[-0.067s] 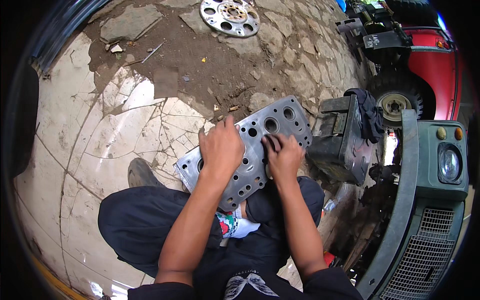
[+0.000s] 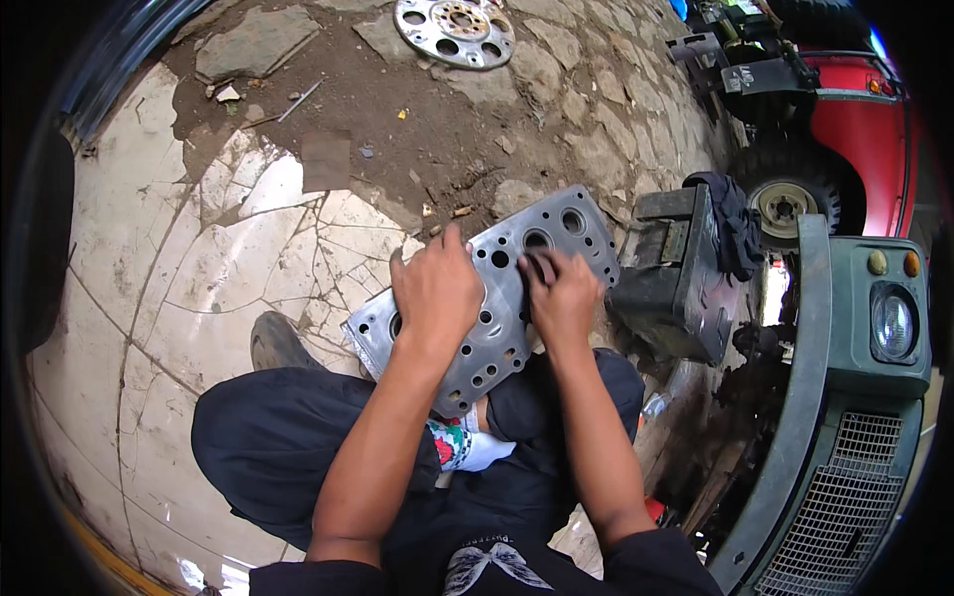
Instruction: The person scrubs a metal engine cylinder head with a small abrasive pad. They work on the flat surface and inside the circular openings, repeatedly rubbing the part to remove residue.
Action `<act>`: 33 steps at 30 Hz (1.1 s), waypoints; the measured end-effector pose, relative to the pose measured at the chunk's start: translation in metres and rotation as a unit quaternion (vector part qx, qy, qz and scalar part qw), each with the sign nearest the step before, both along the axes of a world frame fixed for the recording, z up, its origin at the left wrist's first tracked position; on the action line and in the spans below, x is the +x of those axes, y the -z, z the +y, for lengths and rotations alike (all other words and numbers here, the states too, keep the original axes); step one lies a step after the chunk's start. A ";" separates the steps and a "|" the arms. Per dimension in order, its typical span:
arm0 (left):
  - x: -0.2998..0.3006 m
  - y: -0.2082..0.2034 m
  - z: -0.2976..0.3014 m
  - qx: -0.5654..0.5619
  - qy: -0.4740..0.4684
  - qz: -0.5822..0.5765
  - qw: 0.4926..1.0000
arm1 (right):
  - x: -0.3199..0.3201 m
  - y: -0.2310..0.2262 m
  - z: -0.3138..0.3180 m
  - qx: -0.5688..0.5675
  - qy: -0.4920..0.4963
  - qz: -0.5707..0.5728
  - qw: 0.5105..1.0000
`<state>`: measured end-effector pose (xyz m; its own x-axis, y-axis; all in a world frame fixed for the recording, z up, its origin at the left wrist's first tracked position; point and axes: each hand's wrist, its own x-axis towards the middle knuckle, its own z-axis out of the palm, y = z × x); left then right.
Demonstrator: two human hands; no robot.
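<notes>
A grey metal cylinder head (image 2: 489, 333) lies slanted across my lap, its flat face up, with round valve openings and several smaller holes. My left hand (image 2: 435, 293) presses on its left part, fingers hooked over the far edge. On the right part, my right hand (image 2: 562, 298) is closed, pinching a small dark piece (image 2: 538, 268) against the surface just below a valve opening. That piece looks thin and folded; its kind is mostly hidden by the fingers.
A round metal flywheel (image 2: 455, 32) lies on the stone paving ahead. To the right stand a dark box (image 2: 656, 273) with a black cloth (image 2: 730, 223) on it, and a green vehicle front panel (image 2: 865, 338). Cracked tiles (image 2: 169, 298) spread to the left. Beyond is a red vehicle (image 2: 860, 149).
My right hand has shifted slightly up the metal face with the dark piece, toward the valve opening. The left hand stays at the same place on the cylinder head.
</notes>
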<state>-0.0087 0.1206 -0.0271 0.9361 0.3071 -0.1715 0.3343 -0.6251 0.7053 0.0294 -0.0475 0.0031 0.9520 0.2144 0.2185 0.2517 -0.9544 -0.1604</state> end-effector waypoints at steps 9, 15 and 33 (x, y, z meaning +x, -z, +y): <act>0.008 0.007 0.000 -0.005 -0.003 0.018 1.000 | 0.017 -0.002 0.015 -0.021 -0.014 0.016 1.000; 0.000 0.016 0.005 0.018 -0.009 0.037 0.999 | 0.007 0.012 0.022 -0.033 -0.053 0.020 0.998; 0.007 0.026 -0.008 0.081 -0.032 0.016 0.996 | 0.058 0.007 0.009 -0.048 -0.056 0.044 0.996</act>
<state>-0.0019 0.1129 -0.0533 0.9090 0.3912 -0.1438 0.3969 -0.7069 0.5855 0.0869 -0.0386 -0.0041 0.9358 0.3355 0.1082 0.3458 -0.9333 -0.0969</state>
